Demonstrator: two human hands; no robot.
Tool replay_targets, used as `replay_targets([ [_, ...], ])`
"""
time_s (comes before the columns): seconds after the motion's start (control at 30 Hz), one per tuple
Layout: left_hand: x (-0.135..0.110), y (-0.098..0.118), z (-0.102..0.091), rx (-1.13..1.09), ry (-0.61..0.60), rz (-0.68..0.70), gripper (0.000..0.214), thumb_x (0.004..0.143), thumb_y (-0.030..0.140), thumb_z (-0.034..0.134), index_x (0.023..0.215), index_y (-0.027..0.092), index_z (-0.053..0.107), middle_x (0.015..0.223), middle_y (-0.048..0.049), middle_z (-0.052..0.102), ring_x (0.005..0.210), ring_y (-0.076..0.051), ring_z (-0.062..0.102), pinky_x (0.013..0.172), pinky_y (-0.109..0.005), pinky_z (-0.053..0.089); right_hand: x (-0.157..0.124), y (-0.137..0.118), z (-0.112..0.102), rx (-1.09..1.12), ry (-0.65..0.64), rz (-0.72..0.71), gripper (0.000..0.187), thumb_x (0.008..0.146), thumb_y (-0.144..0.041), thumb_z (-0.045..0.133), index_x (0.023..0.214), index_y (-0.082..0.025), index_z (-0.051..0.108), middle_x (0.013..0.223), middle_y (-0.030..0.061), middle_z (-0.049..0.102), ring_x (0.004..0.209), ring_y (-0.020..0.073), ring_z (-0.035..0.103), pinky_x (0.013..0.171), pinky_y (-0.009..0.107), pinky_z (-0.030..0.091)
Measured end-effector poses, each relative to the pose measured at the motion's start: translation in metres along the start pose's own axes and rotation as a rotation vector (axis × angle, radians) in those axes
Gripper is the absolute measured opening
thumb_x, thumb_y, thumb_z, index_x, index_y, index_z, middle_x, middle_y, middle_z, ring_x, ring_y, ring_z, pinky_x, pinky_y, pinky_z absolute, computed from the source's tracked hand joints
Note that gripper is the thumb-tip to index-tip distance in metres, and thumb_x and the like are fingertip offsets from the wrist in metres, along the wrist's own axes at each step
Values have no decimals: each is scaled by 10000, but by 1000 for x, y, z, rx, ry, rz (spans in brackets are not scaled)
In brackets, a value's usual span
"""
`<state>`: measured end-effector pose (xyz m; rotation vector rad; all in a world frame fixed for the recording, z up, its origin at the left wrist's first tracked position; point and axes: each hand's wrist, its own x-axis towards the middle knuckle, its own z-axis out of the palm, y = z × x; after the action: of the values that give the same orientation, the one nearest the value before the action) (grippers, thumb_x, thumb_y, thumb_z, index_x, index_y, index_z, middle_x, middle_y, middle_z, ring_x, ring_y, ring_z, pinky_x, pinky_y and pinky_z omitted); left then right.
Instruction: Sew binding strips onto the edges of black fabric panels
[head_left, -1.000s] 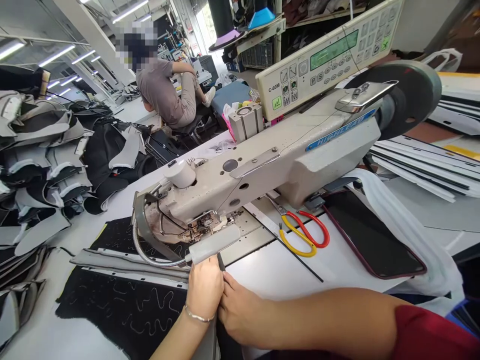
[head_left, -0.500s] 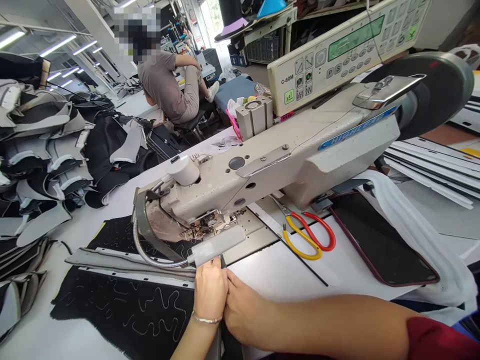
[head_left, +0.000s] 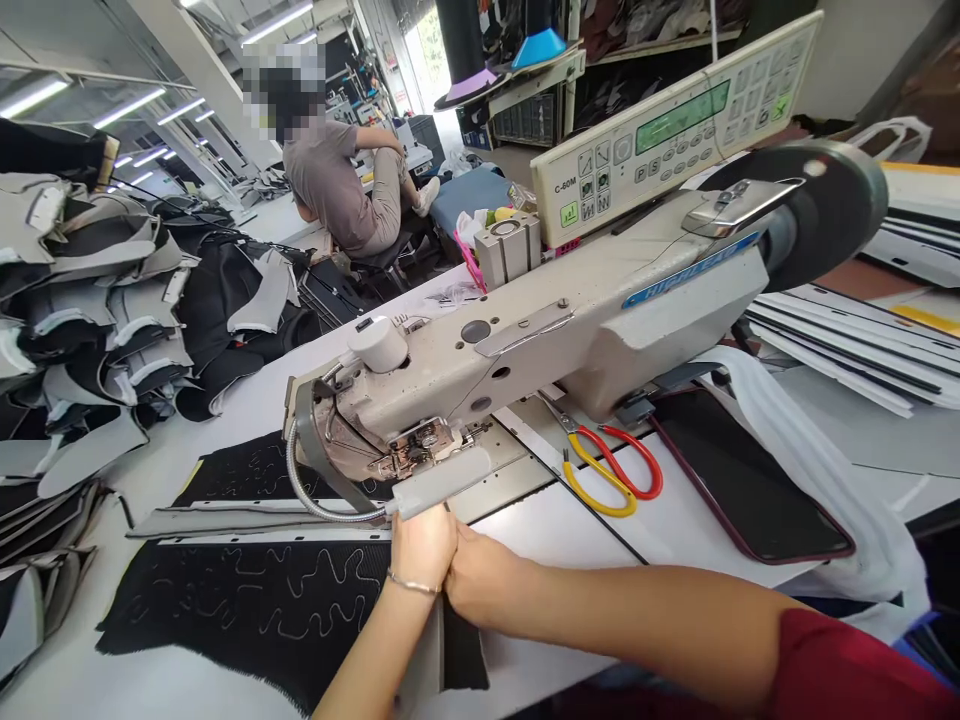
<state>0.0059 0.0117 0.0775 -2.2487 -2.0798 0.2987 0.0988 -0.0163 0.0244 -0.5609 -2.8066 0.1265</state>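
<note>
White counter (head_left: 536, 540) fills the near part of a sewing workshop. On the left, heaped grey and black pieces (head_left: 97, 300) overlap so closely that single outlines are hard to make out. Next comes black fabric (head_left: 247, 590) with pale wavy stitching, flat beside a grey strip (head_left: 247, 520), its right part covered by the left forearm (head_left: 367, 655). Farther off, a seated person (head_left: 330, 180) has the head masked by blocks. Mid-scene, the sewing machine (head_left: 525, 335) has its needle area partly screened by a pale tube (head_left: 442, 485). Just near of that tube, the left hand (head_left: 424, 550) touches the right hand (head_left: 487, 575); their fingertips are hidden, so whether either grip is clenched, released or grasping cloth cannot be told. Dark cloth (head_left: 463, 650) emerges below the right hand, its upper part covered. Rightward, the scissors (head_left: 602, 450) lose their tips behind the machine, near a dark phone (head_left: 754, 475). Stacked white strips (head_left: 840, 350) are cut off at the right.
</note>
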Motion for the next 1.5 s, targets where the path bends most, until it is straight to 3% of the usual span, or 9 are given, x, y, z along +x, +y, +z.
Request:
replay_targets([
  [0.07, -12, -4, -5, 61, 19, 68, 351, 675, 144, 478, 1000, 123, 609, 979, -139, 604, 934, -279, 518, 818, -390, 382, -4, -9, -10, 17, -56, -37, 82, 663, -144, 635, 728, -139, 684, 705, 83, 644, 811, 262, 544, 800, 472, 409],
  [0.17, -29, -11, -6, 123, 78, 124, 472, 682, 128, 472, 1151, 104, 513, 1090, -157, 548, 1007, -285, 471, 840, -404, 382, -8, -20, -19, 30, -76, -59, 76, 626, -186, 683, 692, -147, 686, 717, 107, 639, 812, 284, 539, 740, 463, 425],
  [0.37, -30, -19, 5, 81, 74, 223, 457, 702, 60, 383, 1143, 55, 501, 1130, -159, 531, 1037, -255, 468, 882, -367, 395, -8, -26, -8, -37, 4, -25, 245, 675, -263, 634, 847, -95, 682, 935, 208, 613, 929, 351, 523, 768, 495, 405],
  [0.47, -19, -27, 2, -24, -24, 244, 465, 681, 67, 378, 1126, 85, 510, 1177, -146, 514, 1095, -248, 451, 913, -357, 377, -9, -29, -3, -89, 58, -10, 374, 710, -268, 583, 987, -21, 629, 1046, 258, 559, 1000, 368, 496, 824, 500, 387],
  [0.6, -3, -37, -12, -165, -317, 133, 448, 655, 101, 411, 1090, 114, 516, 1047, -110, 588, 951, -212, 543, 873, -328, 394, -12, -32, -4, -90, 136, 48, 454, 792, -243, 465, 1106, 79, 523, 1149, 281, 487, 1073, 340, 461, 850, 442, 408],
  [0.7, 2, -39, -21, -239, -411, 63, 476, 645, 105, 426, 1116, 141, 484, 944, -75, 608, 845, -188, 563, 824, -310, 407, -13, -32, -6, -97, 148, 41, 445, 807, -222, 430, 1119, 85, 509, 1158, 280, 480, 1080, 337, 460, 855, 439, 411],
  [1.13, -10, -29, -9, -345, -341, -50, 357, 631, 98, 430, 956, 114, 578, 998, -106, 605, 859, -180, 553, 837, -287, 400, -12, -34, 3, -81, 57, -2, 440, 767, -214, 505, 1119, 51, 522, 1135, 273, 499, 1081, 357, 451, 892, 491, 381],
  [1.3, -5, -27, -6, -313, -326, -71, 338, 655, 128, 430, 949, 159, 593, 974, -78, 624, 902, -183, 570, 837, -276, 397, -7, -27, 5, -49, 72, 18, 434, 741, -198, 533, 1093, 56, 534, 1109, 284, 509, 1079, 345, 454, 903, 488, 376],
  [1.5, 7, -20, -10, -193, -332, -193, 268, 728, 212, 405, 910, 160, 595, 912, -75, 640, 913, -204, 578, 820, -280, 401, -1, -10, 5, -38, 138, 68, 380, 786, -184, 477, 1080, 50, 533, 1114, 275, 503, 1118, 319, 424, 949, 464, 351],
])
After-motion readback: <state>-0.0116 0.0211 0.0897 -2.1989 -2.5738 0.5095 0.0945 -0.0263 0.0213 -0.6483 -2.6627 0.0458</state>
